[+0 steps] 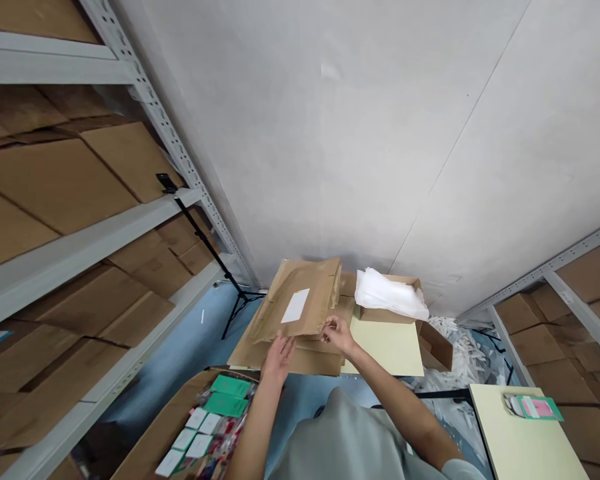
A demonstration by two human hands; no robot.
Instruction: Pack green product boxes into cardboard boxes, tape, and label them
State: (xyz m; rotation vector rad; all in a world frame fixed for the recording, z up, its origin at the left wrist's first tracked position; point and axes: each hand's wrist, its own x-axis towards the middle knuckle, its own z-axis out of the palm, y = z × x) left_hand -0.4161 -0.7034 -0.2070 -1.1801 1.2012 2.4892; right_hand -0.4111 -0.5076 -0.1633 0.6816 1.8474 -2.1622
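A flattened brown cardboard box (300,300) with a white label (295,305) lies tilted on top of a stack of flat cardboard (285,357) on a pale yellow table (390,347). My left hand (279,357) rests with its fingers spread at the lower edge of the top cardboard. My right hand (337,331) pinches the cardboard's right lower edge between thumb and fingers.
An open box (433,340) with white plastic wrapping (390,295) stands to the right. Metal shelves (80,240) with cartons fill the left; more shelves (565,287) at right. A carton with green and white packets (215,413) sits lower left. A tripod (215,260) stands by the wall. A second table (520,440) holds packets.
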